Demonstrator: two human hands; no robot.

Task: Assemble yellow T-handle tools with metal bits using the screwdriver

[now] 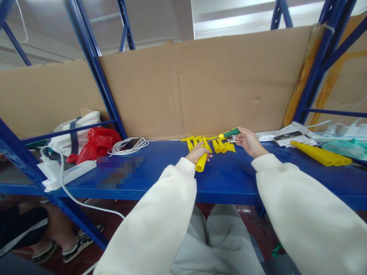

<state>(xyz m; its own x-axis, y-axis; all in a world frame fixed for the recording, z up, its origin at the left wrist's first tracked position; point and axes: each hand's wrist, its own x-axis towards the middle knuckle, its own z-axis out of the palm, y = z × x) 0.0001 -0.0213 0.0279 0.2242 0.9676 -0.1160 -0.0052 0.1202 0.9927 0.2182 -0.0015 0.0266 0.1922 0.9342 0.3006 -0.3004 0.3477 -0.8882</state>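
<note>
My left hand is closed around a yellow tapered tube, its wide open end facing me. In my right hand is a screwdriver, its green and yellow handle gripped at the end by the fingers. The shaft points left, toward the top of my left hand; whether its tip touches the held tube cannot be made out. Several more yellow tapered pieces lie in a row on the blue shelf, just behind and between my hands.
At right lie long yellow cones beside a black-and-white packet. To the left are a coiled white cable, a red plastic bag and a white power strip. A cardboard panel closes the back. Another person's legs show lower left.
</note>
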